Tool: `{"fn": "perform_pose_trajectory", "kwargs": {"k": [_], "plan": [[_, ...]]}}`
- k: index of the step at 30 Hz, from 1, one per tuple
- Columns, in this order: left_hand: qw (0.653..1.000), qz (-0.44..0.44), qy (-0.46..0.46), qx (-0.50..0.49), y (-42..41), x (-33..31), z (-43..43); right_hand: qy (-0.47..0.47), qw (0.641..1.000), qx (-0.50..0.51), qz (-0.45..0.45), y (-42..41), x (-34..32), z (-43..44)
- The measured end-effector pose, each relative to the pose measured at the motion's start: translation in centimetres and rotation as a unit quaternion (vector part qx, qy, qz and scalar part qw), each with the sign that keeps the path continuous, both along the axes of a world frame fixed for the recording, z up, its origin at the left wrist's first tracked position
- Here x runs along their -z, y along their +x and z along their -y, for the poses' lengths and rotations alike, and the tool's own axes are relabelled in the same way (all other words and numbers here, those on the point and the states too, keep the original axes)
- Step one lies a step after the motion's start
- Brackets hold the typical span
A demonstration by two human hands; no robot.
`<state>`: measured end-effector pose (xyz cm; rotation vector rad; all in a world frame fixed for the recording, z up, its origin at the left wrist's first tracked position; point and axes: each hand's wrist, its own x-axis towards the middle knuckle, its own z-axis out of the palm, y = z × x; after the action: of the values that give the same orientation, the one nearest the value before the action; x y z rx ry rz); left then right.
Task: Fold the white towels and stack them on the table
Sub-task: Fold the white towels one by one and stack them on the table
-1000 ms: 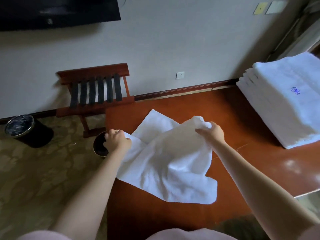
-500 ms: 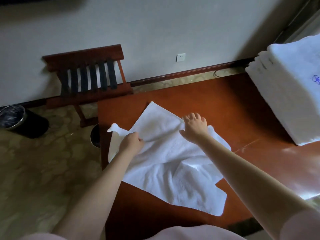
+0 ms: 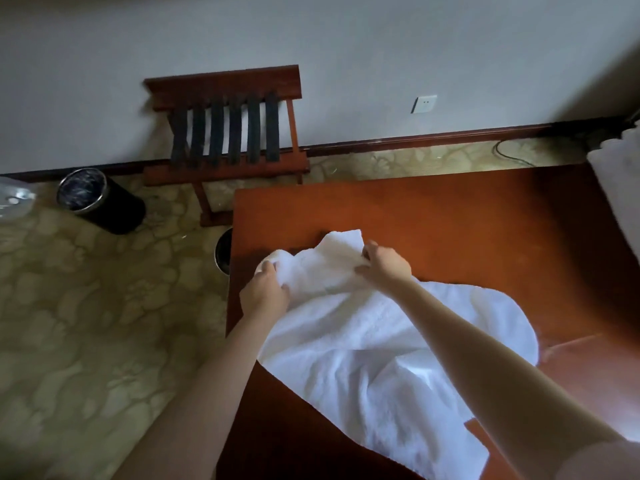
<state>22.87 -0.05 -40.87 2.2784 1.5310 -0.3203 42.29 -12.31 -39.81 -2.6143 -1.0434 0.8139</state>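
A luggage rack (image 3: 225, 133) stands upper centre, a black bin (image 3: 100, 200) at left, stacked towels (image 3: 620, 188) at the right edge. Your white towel (image 3: 363, 358) lies crumpled on the table (image 3: 450, 220), centre to lower right. Your left hand (image 3: 265, 292) and right hand (image 3: 384, 265) each grip its upper edge.

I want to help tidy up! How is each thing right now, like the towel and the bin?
towel: unfolded, rumpled on the table
left hand: gripping the towel's far edge
right hand: gripping the same edge
towel stack: on the table, mostly out of view
bin: upright on the floor
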Motion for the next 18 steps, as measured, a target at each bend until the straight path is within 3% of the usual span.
{"fn": "perform_pose_trajectory", "kwargs": {"k": [5, 10, 14, 18], "plan": [[0.977, 0.172, 0.125, -0.002, 4.7, -3.4, -2.6, 0.224, 0.959, 0.131, 0.118, 4.9, -4.8, -1.6], [0.963, 0.243, 0.088, -0.075, 9.2, -5.1, -4.8, 0.265, 0.922, 0.264, 0.096, 10.8, -6.4, -2.2], [0.992, 0.123, 0.019, 0.012, 10.1, -4.4, -2.9, 0.181, 0.959, 0.218, 0.024, 11.4, -4.0, 0.1], [0.987, 0.005, -0.053, 0.154, 9.5, -3.1, 1.5, 0.155, 0.968, 0.195, -0.038, 8.4, -1.4, 4.0]]}}
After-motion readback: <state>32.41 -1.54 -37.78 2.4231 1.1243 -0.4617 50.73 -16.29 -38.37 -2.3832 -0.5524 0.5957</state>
